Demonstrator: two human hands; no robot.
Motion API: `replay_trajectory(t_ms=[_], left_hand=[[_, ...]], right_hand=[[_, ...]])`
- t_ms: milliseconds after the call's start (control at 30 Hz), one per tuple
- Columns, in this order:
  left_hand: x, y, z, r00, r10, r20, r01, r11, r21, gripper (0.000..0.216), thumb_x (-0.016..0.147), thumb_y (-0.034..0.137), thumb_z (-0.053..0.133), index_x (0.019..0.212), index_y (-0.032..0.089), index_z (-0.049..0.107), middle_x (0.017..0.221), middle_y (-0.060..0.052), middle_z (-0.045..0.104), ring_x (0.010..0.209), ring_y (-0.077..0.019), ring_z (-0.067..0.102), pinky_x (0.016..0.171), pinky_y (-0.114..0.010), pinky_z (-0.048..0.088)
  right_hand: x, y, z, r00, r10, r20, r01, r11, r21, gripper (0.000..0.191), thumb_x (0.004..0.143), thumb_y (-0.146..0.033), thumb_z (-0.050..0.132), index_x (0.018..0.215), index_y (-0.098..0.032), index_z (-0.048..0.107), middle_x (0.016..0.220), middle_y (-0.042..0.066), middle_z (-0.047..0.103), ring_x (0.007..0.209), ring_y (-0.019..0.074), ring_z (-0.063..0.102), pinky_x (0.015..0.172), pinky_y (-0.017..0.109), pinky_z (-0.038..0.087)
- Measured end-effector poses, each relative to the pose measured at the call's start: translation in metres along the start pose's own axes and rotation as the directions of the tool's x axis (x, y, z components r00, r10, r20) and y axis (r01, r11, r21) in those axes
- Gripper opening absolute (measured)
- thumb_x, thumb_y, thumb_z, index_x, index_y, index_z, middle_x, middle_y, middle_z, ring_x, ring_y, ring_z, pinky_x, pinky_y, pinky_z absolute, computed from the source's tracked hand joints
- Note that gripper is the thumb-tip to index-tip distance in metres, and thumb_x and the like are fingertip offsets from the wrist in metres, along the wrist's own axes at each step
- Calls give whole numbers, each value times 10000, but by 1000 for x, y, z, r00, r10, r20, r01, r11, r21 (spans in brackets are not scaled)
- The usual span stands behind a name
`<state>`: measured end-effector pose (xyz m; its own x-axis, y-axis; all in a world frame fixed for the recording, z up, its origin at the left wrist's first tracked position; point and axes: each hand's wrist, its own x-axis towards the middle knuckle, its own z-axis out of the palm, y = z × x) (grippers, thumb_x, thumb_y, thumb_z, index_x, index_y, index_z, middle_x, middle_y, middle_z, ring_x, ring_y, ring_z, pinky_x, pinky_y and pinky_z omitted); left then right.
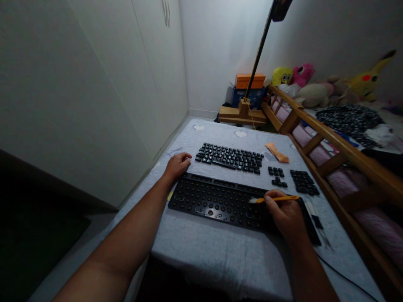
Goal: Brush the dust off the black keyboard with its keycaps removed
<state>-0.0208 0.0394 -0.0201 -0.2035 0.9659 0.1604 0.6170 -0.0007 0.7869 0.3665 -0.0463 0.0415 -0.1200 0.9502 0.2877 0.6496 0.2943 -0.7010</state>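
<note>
A black keyboard (204, 197) lies stripped of its keycaps, with rows of round switch spots showing. My right hand (281, 209) is closed round a small brush (277, 199) with an orange handle and pale bristles. The bristles are over the right part of the keyboard, at its surface. At the keyboard's far left corner rests my left hand (178, 164), holding nothing that shows, its fingers loosely bent and apart. Loose black keycaps (231, 157) are laid out in rows behind the keyboard, with smaller groups of keycaps (304, 182) to the right.
An orange cloth (277, 152) lies at the back right of the covered table (214, 239). Beside the keyboard's right end is a thin tool (317, 221), and a cable (346, 277) runs off there. A wooden bed rail (333, 130) borders the right; white cupboards (126, 84) stand left.
</note>
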Motion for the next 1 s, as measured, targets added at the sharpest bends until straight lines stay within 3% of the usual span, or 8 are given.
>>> replay_trajectory(t_ms=[467,1000], left_hand=[[1,-1,0,1000,0,2,0,1000,6,359,733,317,556,1008,156,720,739,-25,673,684,-178,589,630,-285,421],[0,1,0,1000,-4,4,4,1000,13,347,742,311,550,1005,160,719,730,-21,672,679,-179,592,641,-289,431]], right_hand=[[-3,4,1,1000,19,19,-19,1000,-16,304,898,-431,508,719,-214,623,559,-17,545,532,170,539,540,284,383],[-3,10,1,992,109,57,-115,987,110,314,890,-477,521,734,-218,606,576,-22,520,543,167,517,528,280,384]])
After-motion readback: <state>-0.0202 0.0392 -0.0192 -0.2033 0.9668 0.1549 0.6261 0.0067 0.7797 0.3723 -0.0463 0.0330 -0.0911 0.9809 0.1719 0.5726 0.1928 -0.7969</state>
